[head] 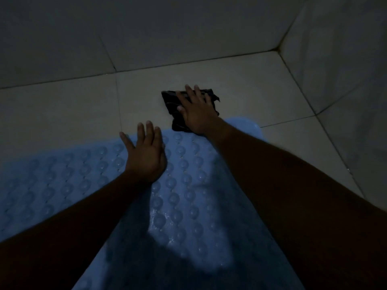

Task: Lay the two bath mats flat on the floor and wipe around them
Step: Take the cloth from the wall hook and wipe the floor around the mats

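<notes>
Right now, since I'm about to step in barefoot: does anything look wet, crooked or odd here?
The blue bath mat glistens with droplets between the forearms, so it looks wet. Otherwise nothing stands out: the left hand rests flat on it, the right hand presses a dark cloth on the tile floor.

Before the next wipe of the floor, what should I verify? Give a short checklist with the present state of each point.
1. Left hand rests flat on the mat: ok.
2. Right hand presses the cloth on the floor: ok.
3. Mat lies flat near the hands: ok.
4. Second mat laid out: cannot tell, only one shows.
5. Floor up to the wall is free of things: ok.
</notes>
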